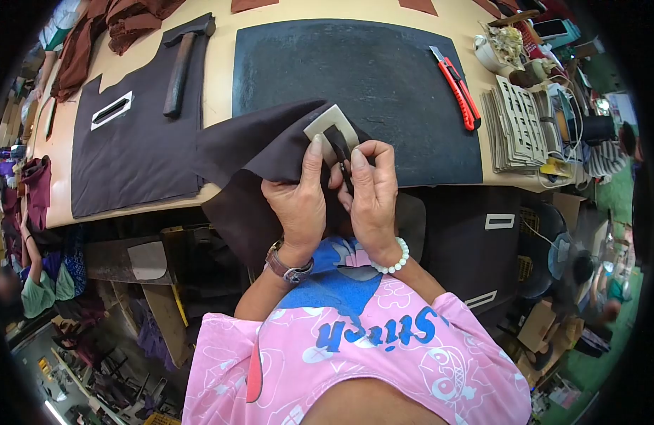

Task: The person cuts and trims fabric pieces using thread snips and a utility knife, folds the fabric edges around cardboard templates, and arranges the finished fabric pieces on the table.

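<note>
My left hand [300, 202], with a watch on its wrist, is closed on a piece of dark brown fabric [259, 145] raised over the table edge. Its thumb presses the lower side of a pale rectangular frame [347, 122] lying on the cloth. Around the frame's slot, my right hand [371, 195], wearing a pale bead bracelet, pinches a narrow dark strip [342, 147] between thumb and forefinger. Whether that strip is part of the fabric or a separate piece, I cannot tell. The remaining cloth hangs below the table edge, partly behind my left hand.
A black cutting mat [327, 67] carries a red utility knife [457, 88] with its blade out. At left, a hammer [180, 78] rests on dark fabric panels [139, 159] with a white frame [111, 110]. Stacked pale frames [514, 127] stand at right near a cup [487, 55].
</note>
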A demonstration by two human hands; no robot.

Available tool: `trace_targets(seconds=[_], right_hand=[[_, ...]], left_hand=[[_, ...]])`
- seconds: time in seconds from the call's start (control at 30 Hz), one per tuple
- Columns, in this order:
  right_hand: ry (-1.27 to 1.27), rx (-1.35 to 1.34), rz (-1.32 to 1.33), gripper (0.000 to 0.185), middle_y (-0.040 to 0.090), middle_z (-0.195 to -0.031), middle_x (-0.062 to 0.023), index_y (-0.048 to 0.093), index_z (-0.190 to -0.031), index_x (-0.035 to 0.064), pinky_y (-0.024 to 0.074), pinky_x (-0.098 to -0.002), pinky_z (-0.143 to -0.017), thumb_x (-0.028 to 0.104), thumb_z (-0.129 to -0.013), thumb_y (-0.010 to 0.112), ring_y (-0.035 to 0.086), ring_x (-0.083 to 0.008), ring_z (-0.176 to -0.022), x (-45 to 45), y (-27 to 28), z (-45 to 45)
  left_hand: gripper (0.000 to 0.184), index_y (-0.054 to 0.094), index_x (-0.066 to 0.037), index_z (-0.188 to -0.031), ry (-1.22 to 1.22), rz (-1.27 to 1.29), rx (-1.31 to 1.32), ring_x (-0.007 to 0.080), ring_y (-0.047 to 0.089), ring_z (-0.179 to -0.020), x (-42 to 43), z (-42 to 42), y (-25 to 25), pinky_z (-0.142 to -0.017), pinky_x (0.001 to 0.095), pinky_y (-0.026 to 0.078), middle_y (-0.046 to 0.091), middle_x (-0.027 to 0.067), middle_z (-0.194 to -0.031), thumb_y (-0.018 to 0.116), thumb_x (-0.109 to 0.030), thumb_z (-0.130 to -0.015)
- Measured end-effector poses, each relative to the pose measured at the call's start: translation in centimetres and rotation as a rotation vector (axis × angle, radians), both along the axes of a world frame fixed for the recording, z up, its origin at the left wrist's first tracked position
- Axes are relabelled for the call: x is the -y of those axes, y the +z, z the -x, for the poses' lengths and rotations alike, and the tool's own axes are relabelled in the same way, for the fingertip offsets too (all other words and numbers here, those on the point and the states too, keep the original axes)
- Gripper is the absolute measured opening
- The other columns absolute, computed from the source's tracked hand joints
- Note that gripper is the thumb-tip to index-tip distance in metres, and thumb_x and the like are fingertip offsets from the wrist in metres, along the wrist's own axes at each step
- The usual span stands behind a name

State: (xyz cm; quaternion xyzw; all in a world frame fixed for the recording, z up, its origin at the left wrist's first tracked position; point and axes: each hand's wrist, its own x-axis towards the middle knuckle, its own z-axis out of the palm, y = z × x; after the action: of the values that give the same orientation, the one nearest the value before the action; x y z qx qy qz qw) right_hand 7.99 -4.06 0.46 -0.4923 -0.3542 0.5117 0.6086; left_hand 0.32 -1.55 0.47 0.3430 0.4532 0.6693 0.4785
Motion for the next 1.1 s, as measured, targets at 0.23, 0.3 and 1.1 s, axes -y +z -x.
trace_targets(seconds=[0.23, 0.3, 1.1], right_hand=[[0.035, -0.089, -0.002, 0.017, 0.055, -0.068, -0.0032, 0.037, -0.103, 0.0060, 0.0278, -0.0159, -0.041, 0.018, -0.096, 0.047, 0.037, -0.0004, -0.048, 0.2, 0.1, -0.9], [0.040, -0.106, 0.010, 0.018, 0.055, -0.067, -0.0031, 0.037, -0.103, 0.0063, 0.0280, -0.0156, -0.041, 0.018, -0.095, 0.048, 0.037, -0.0004, -0.048, 0.3, 0.1, -1.2], [0.052, -0.232, -0.012, 0.018, 0.055, -0.067, -0.0028, 0.038, -0.102, 0.0096, 0.0270, -0.0145, -0.041, 0.020, -0.095, 0.050, 0.036, 0.0003, -0.047, 0.6, -0.6, -1.5]], left_hand=[[0.016, 0.063, 0.000, -0.098, -0.060, 0.007, 0.046, 0.0112, 0.060, -0.085, 0.0, 0.2, 0.5, -0.076, 0.0245, 0.046, 0.065, 0.0051, -0.096, 0.065, -0.003, -0.082], [0.016, 0.063, 0.001, -0.098, -0.074, 0.008, 0.030, 0.0113, 0.060, -0.084, -0.1, 0.3, 0.6, -0.076, 0.0244, 0.046, 0.065, 0.0052, -0.096, 0.065, -0.002, -0.082], [0.017, 0.064, 0.000, -0.097, -0.138, 0.018, 0.043, 0.0094, 0.059, -0.079, 0.4, 0.1, 1.7, -0.072, 0.0229, 0.046, 0.065, 0.0036, -0.091, 0.067, -0.005, -0.081]])
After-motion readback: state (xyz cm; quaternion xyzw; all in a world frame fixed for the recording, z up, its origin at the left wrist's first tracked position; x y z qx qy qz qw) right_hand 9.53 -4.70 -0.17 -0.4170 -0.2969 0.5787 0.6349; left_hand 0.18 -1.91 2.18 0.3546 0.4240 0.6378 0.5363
